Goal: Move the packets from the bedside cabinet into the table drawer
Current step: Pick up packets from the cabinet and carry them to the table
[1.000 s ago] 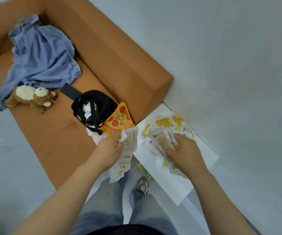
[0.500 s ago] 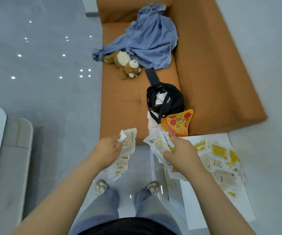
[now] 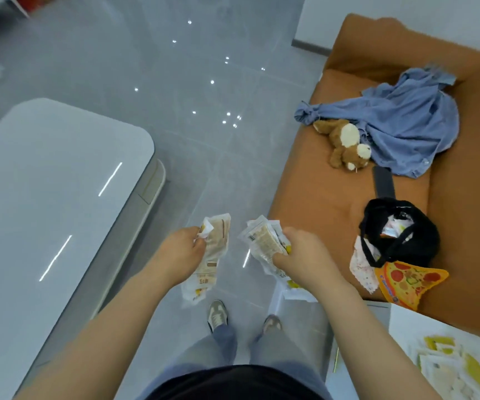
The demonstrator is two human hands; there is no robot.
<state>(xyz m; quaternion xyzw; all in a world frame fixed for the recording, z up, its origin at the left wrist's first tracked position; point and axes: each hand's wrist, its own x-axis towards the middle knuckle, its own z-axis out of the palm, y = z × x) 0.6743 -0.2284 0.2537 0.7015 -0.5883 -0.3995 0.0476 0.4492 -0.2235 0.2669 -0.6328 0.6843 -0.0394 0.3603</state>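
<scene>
Grey floor (image 3: pixel 204 154) stretched right of the white worktop (image 3: pixel 45 197). Left grip (image 3: pixel 181 249) and right grip (image 3: pixel 305 252) each pinched packets (image 3: pixel 264 241), having swung off the bedside cabinet (image 3: pixel 406 330) toward the worktop; drawer (image 3: pixel 148 184) seemingly shut.

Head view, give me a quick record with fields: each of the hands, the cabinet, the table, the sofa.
left: left hand grips a bunch of packets
right: right hand grips a second bunch
cabinet: bedside cabinet at lower right, loose packets lying on it, blurred
table: white table at left, glossy top reflecting lights
sofa: orange sofa at right, holding a blue shirt, plush toy, black bag and pizza-slice toy
</scene>
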